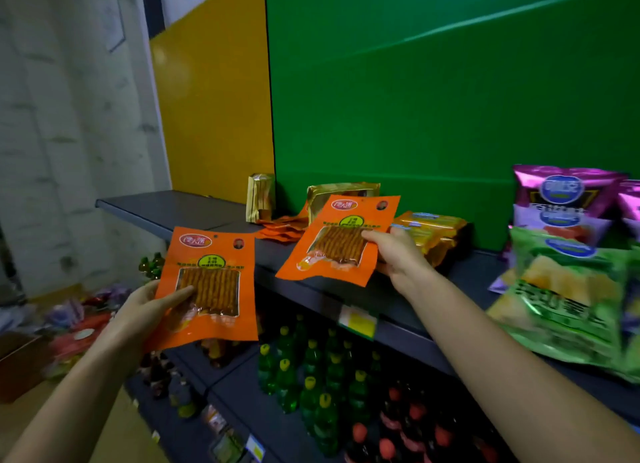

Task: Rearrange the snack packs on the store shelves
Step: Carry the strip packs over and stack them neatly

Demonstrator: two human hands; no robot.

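A single wide-angle view from the person's head looks forward and down, close to a dark shelf (180,208) running from far left to near right, forearms reaching in from below.

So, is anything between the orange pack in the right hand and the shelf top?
Nothing visible. The right hand holds its orange pack above bare shelf; loose orange packs lie just behind.

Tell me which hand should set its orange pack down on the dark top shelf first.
Right. The right hand already holds its orange snack pack over the dark shelf; the left hand holds its orange pack lower, off the shelf front.
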